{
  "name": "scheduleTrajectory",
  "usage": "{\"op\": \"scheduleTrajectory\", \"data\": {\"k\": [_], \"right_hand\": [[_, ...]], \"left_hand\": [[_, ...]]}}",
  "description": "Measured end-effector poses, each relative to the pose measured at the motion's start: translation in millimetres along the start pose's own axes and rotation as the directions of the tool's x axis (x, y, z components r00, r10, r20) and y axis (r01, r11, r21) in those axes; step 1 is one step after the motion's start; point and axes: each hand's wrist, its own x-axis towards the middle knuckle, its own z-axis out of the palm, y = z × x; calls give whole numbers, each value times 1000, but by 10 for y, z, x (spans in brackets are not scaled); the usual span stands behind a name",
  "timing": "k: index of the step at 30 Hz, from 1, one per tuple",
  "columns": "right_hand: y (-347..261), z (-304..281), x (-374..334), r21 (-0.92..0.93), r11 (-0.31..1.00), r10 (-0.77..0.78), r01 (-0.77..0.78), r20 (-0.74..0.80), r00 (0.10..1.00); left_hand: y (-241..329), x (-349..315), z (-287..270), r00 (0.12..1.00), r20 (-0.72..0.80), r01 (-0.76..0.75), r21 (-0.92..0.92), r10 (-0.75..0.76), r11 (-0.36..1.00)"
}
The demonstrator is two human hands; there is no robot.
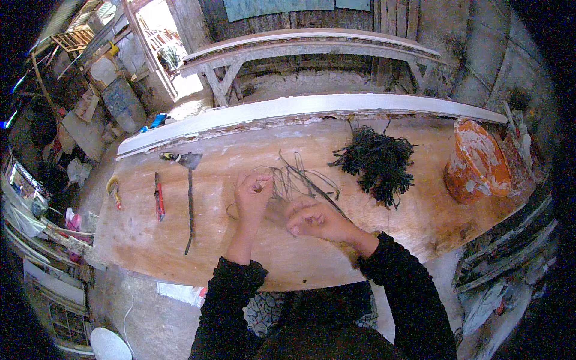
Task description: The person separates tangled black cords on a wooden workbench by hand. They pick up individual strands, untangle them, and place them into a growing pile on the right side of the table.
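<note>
Near the middle of the wooden tabletop (288, 258), a loose tangle of thin dark strands (300, 177) lies in loops. At its left side my left hand (252, 189) is raised, fingers closed in a pinch where a thin strand meets the fingertips. My right hand (318, 219) is curled just in front of the tangle, its fingers closed; what they hold, if anything, is too small to make out. One thicker dark strand runs from the tangle behind my right hand. Beyond it to the right sits a heap of black knotted cord pieces (378, 162).
Left on the table lie a putty knife (186, 159), a straight dark strip (190, 210), red-handled pliers (159, 198) and a small brush (114, 191). A paint-smeared orange bucket (477, 162) stands right. A long white board (312, 107) lines the far edge; a bench (312, 45) is behind.
</note>
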Motion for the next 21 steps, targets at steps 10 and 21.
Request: {"op": "scheduleTrajectory", "data": {"k": [10,21], "right_hand": [[-37,-60,-23,217,948,257,-235,-80,963],[712,-594,-12,-245,943,-22,-226,-722,691]], "left_hand": [[-192,-93,140,988,116,122,-139,-106,983],[369,-365,126,643,764,356,-353,47,865]]}}
